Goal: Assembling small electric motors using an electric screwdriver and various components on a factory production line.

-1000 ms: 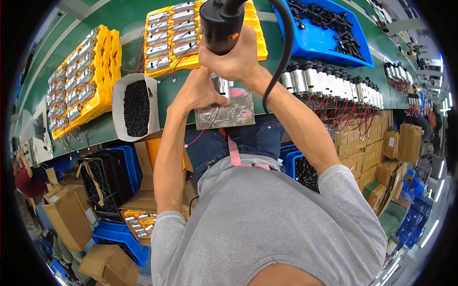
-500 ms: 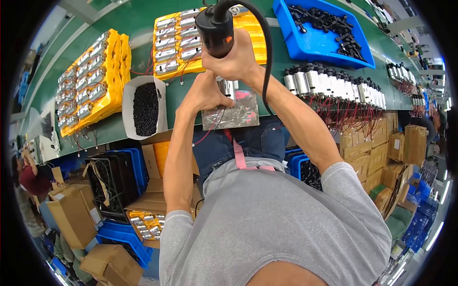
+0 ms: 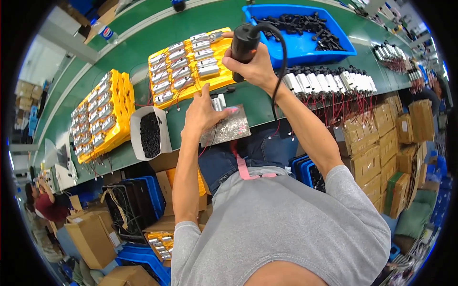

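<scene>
My right hand [image 3: 257,66] is closed around a black electric screwdriver [image 3: 245,44], held over the near right corner of the yellow tray with its cord bending down past my wrist. My left hand [image 3: 202,114] is at a small silver cylindrical motor [image 3: 218,102] on a worn metal plate [image 3: 234,128] at the bench's near edge. Its thumb lies along the motor's near side, its index finger points away on the far left, and the palm hides part of the motor. A small black piece [image 3: 231,89] lies just beyond the plate.
Yellow trays of silver motors [image 3: 224,66] [image 3: 121,112] stand ahead and left. A white box of black screws [image 3: 163,143] sits beside my left forearm. A blue bin of black parts [image 3: 286,57] is far right, before a row of motors [image 3: 329,83] with dangling red wires.
My right hand has lifted the screwdriver off the motor and moved it right. The left hand stays at the motor, its index finger now stretched out. The whole view has shifted.
</scene>
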A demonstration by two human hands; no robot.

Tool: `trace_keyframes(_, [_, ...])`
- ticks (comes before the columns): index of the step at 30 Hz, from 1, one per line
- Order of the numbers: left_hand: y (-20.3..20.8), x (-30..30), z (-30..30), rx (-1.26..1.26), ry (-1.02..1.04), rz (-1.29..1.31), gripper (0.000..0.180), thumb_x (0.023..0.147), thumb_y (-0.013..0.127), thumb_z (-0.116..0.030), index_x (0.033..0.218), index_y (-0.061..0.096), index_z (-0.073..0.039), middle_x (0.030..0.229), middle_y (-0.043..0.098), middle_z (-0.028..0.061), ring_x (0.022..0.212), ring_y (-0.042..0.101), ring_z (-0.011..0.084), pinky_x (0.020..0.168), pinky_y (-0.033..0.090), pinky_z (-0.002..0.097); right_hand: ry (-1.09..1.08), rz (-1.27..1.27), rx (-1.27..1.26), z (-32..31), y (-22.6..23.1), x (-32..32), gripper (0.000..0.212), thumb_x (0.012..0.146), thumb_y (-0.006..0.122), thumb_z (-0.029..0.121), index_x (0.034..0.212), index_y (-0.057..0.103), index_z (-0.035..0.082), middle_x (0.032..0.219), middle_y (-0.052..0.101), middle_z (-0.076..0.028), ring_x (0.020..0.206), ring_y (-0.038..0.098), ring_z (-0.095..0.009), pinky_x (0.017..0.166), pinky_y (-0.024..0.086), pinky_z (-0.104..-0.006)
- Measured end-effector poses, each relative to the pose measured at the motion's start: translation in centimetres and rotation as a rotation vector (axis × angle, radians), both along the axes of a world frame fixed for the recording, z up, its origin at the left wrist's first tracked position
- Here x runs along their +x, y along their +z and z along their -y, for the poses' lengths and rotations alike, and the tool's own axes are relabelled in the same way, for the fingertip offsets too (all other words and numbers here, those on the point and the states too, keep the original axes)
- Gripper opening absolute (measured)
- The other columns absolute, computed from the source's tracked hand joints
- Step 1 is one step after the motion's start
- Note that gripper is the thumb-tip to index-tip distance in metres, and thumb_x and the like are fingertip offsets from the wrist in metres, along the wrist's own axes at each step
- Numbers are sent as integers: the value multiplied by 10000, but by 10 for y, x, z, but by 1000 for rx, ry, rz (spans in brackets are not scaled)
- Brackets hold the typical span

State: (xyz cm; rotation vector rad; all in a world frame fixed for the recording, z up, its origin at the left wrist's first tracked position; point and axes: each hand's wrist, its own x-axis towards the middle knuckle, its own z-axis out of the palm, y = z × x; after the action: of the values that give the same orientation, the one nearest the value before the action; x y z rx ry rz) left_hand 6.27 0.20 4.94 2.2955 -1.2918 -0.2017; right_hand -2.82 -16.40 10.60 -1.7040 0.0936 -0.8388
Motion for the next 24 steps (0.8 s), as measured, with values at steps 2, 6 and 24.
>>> trace_keyframes(2, [3, -1, 7, 234, 3, -82, 855, 603, 817, -334, 1247, 407, 49, 955, 637, 253, 897, 635, 392, 792, 517, 444, 24, -112, -54, 12, 1, -9, 590, 760, 735, 88, 1297, 493, 42, 935, 646, -58, 849, 614, -119, 744, 503, -259])
trace_keyframes(6, [-7, 2, 14, 305, -1, -73, 795, 626, 805, -321, 1229, 428, 34, 888, 642, 260, 844, 645, 389, 753, 522, 436, -177, -31, -128, 35, 0, -44, 582, 783, 728, 109, 1301, 478, 25, 1022, 631, -99, 915, 610, -144, 778, 496, -265])
trace_keyframes(24, [43, -52, -36, -524, 170, -845, 783, 724, 754, -40, 1351, 286, -22, 834, 651, 148, 732, 644, 161, 572, 502, 247, 137, -280, 369, -108, -34, -97, 604, 797, 614, -3, 1349, 368, -8, 1156, 566, -178, 1032, 591, -260, 844, 482, -361])
